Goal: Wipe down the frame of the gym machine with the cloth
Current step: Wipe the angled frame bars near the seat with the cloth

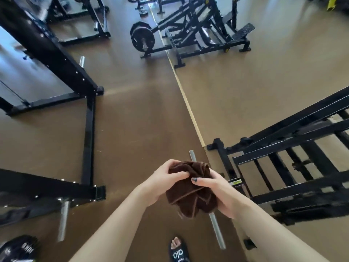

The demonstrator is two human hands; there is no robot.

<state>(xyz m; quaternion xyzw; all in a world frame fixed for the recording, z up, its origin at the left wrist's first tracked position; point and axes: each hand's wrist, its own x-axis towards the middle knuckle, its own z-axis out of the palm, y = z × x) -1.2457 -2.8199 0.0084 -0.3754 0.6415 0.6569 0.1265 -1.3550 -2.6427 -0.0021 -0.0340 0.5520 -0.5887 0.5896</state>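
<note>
Bunching the dark brown terry cloth (190,188) before wiping.
Left hand (162,184) and right hand (217,193) both pinch it (mid-air); next, reach the black steel machine frame (283,148) at right.

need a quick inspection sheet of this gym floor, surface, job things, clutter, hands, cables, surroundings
surface: brown floor with a pale seam strip running up the middle.
job's things: dark brown cloth, bunched, held in the air between both hands; black machine frame at right, not touched by the cloth.
clutter: silver bar lying on the floor under the cloth; dark item with white lettering at lower left, blurred.
grippers: left hand and right hand both grip the cloth.
cables: nothing seen.
surroundings: black rack frame at left; plate-loaded machine further back; a foot in a black sandal below.
</note>
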